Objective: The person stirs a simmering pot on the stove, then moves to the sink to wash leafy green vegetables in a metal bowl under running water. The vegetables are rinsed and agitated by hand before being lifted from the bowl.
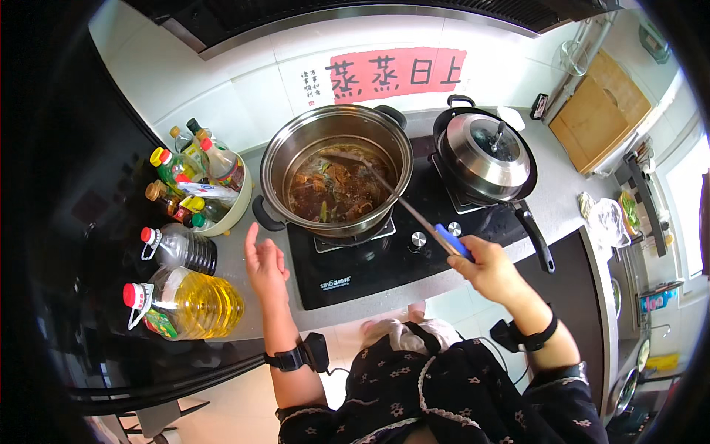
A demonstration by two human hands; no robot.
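My right hand grips the handle of a long metal cooking utensil, which has a blue part near the grip. The utensil slants over the rim of a deep stainless steel pot, and its far end dips into dark brown broth. Chunks of what looks like meat and some green pieces lie in the liquid. My left hand is empty, index finger raised and the other fingers loosely bent. It hovers just below the pot's left black handle, seemingly without touching it.
The pot stands on a black gas hob. A lidded wok sits on the right burner, its long handle jutting forward. Bottles fill a pale tub at left, beside an oil jug and a dark-liquid jug.
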